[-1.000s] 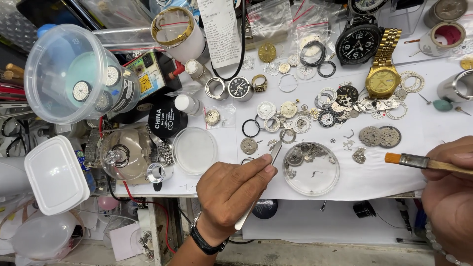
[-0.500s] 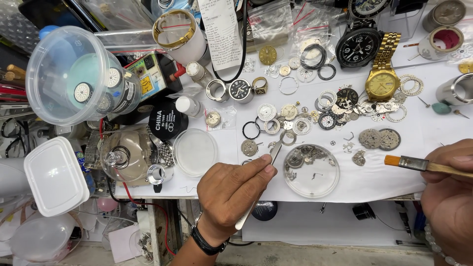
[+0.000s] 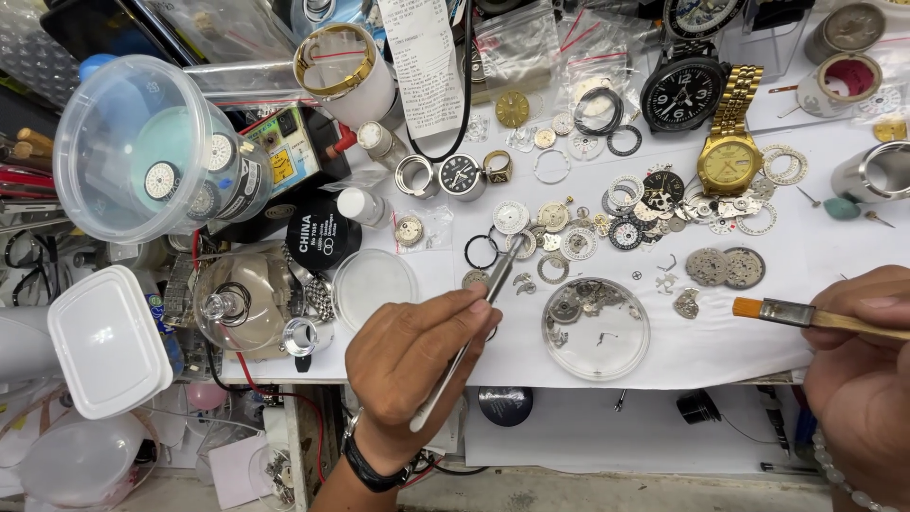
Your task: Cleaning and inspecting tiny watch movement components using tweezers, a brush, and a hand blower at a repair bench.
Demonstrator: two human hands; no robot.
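My left hand (image 3: 417,365) grips metal tweezers (image 3: 498,275) whose tips reach up among loose watch parts (image 3: 559,237) on the white work surface. Just right of the tweezers lies a round clear dish (image 3: 595,327) holding small gears and movement pieces. My right hand (image 3: 863,370) comes in from the right edge and holds a small brush (image 3: 806,316) with an orange tip, pointing left toward the dish and hovering a little to its right.
A gold wristwatch (image 3: 728,156) and a black-dial watch (image 3: 684,93) lie at the back right. A clear plastic tub (image 3: 142,152), a glass dome (image 3: 242,299), a white lid (image 3: 104,341) and a small empty clear dish (image 3: 374,284) crowd the left side.
The tweezers' tips have shifted slightly among the loose parts; both hands stay in nearly the same place.
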